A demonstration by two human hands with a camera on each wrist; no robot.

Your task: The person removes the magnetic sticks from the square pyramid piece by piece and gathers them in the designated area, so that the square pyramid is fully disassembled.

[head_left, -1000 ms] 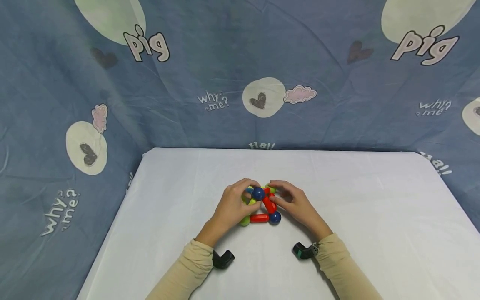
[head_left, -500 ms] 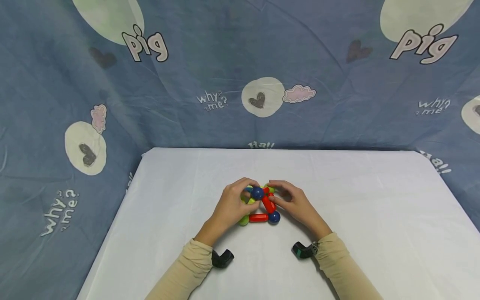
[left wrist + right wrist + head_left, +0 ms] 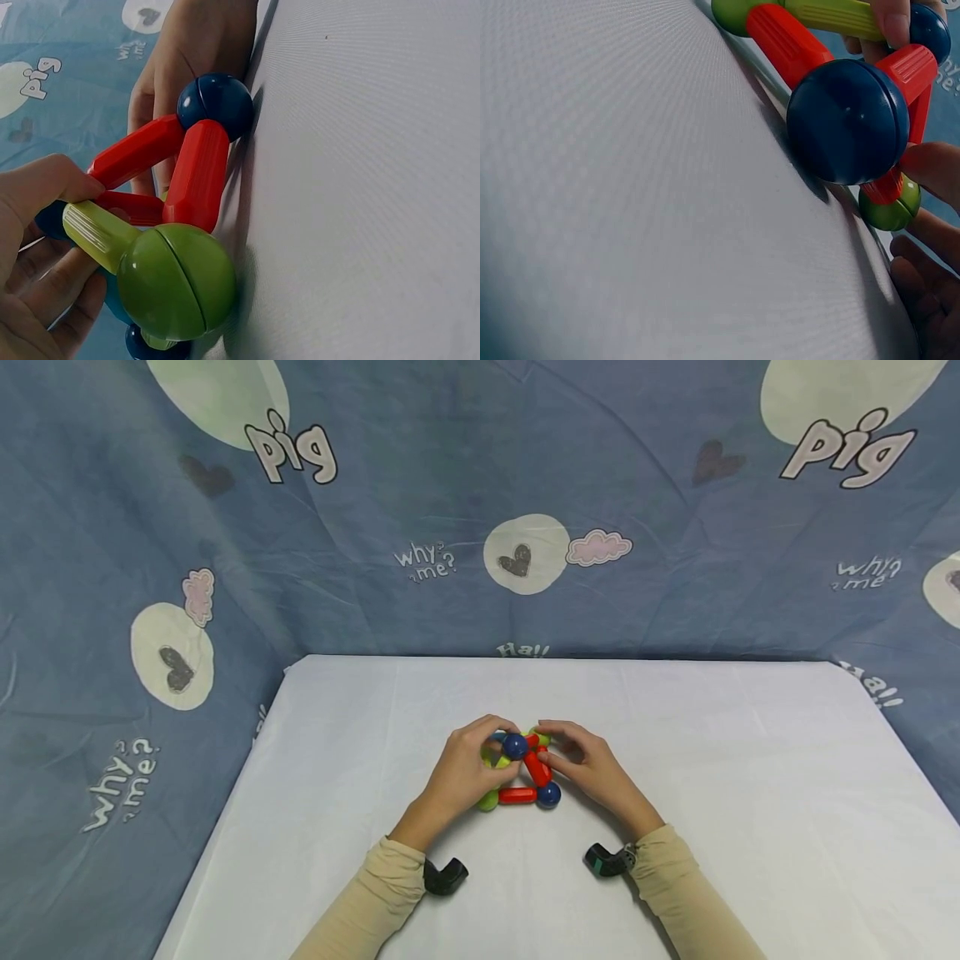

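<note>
A magnetic ball-and-rod frame (image 3: 517, 796) stands on the white table, made of red, yellow-green and blue pieces. My left hand (image 3: 465, 768) grips its top near a dark blue ball (image 3: 515, 746), the thumb lying by a yellow-green rod (image 3: 99, 234). From the other side, my right hand (image 3: 596, 768) holds the frame with thumb at a red rod (image 3: 537, 770) and fingers by the rear green ball (image 3: 891, 204). At the front base, a red rod joins a green ball (image 3: 176, 281) to another dark blue ball (image 3: 847, 122). The left hand hides part of the frame.
The white tabletop (image 3: 750, 793) stretches out around the hands. A blue printed cloth (image 3: 450, 460) hangs behind and to the left of it. Black wrist-worn devices, one by the left sleeve (image 3: 446, 878) and one by the right (image 3: 607, 862), sit low over the table.
</note>
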